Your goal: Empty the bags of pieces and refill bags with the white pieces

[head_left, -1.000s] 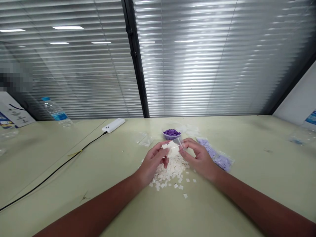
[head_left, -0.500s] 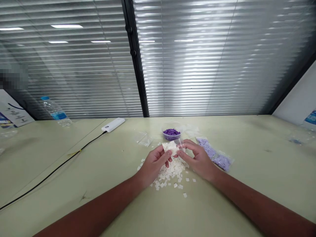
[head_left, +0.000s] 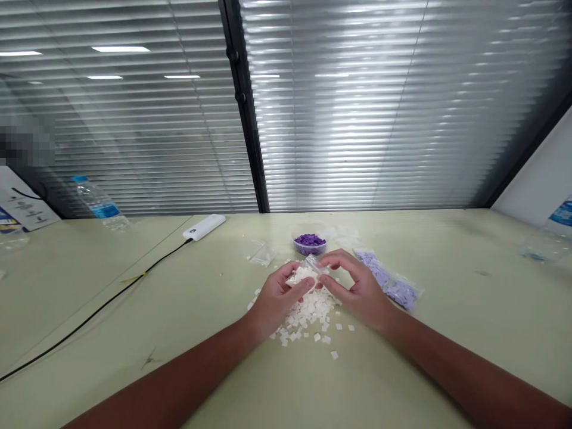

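Between both hands is a small clear plastic bag (head_left: 310, 262) with white square pieces in it. My left hand (head_left: 282, 292) grips the bag's left side, thumb across the front. My right hand (head_left: 353, 283) pinches its right side near the top. Beneath and in front of the hands lies a loose heap of white square pieces (head_left: 313, 310) on the table. Just beyond the hands stands a clear round tub (head_left: 301, 249) of dark purple pieces (head_left: 310, 239). To the right of my right hand lie clear bags of lilac pieces (head_left: 388, 280).
Flat clear bags (head_left: 263, 254) lie left of the tub, with more clear plastic (head_left: 344, 235) behind it. A white power bank (head_left: 204, 227) with a black cable (head_left: 102, 302) is at the back left. Water bottles (head_left: 100, 204) stand at both sides, before window blinds.
The small bag has turned in my hands, and its clear top now shows upward between them. My right fingers have shifted slightly along it. The loose heap looks the same.
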